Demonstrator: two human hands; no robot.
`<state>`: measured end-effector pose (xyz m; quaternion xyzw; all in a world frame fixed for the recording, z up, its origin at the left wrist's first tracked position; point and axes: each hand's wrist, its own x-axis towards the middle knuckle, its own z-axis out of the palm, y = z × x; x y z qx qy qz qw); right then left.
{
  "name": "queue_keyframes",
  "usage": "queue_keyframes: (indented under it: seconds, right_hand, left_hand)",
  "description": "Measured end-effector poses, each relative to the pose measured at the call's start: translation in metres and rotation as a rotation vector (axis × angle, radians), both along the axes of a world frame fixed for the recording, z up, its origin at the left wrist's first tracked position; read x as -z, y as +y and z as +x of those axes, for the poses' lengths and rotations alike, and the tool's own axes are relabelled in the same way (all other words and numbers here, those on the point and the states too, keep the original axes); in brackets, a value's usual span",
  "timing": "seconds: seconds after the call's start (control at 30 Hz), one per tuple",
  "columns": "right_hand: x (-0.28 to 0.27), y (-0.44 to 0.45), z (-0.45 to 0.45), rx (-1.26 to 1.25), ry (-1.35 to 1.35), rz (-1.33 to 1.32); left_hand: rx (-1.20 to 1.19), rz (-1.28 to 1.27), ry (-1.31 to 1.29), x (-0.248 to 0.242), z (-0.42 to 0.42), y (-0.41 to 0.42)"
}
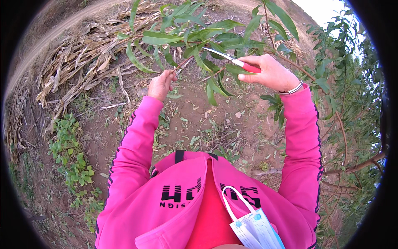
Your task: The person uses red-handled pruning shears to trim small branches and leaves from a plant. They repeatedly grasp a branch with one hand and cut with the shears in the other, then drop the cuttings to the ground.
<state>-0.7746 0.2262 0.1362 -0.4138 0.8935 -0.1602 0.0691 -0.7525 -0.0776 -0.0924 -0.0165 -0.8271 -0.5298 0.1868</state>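
Observation:
My left hand (160, 84) pinches the end of a thin reddish twig (183, 63) that runs up into a leafy branch. In my right hand (273, 71) is a pair of hand pruners (233, 59) with red grips and a slim pale blade. The blade points up and left among the long green leaves (163, 38), close to the twigs. From the right, a brown branch (295, 63) passes behind my right hand. Leaves hide part of the twigs, and I cannot tell whether the blade touches any stem.
Dry corn stalks (84, 53) lie heaped at the upper left. A low green plant (71, 152) grows at the left. Fallen leaves and twigs litter the soil (199, 102). Tree foliage (351, 77) and a bare branch (357, 168) line the right. A face mask (255, 227) hangs at my chest.

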Motion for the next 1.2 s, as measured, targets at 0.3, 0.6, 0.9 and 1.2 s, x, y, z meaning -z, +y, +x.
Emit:
queue_keyframes:
  seconds: [0.3, 0.6, 0.9, 1.2]
  right_hand:
    - [-0.018, -0.041, -0.012, 0.183, -0.255, 0.137]
    - [-0.011, -0.047, -0.016, 0.116, -0.159, 0.058]
    - [0.069, -0.051, 0.043, -0.019, -0.839, -0.204]
    - [0.138, -0.067, 0.018, 0.067, -1.546, -0.939]
  left_hand:
    - [0.003, 0.027, -0.015, 0.005, -0.004, -0.004]
    - [0.015, 0.019, 0.010, 0.000, -0.005, -0.006]
    - [0.013, -0.057, 0.134, -0.011, -0.020, -0.015]
    - [0.037, -0.040, 0.054, -0.026, -0.016, -0.013]
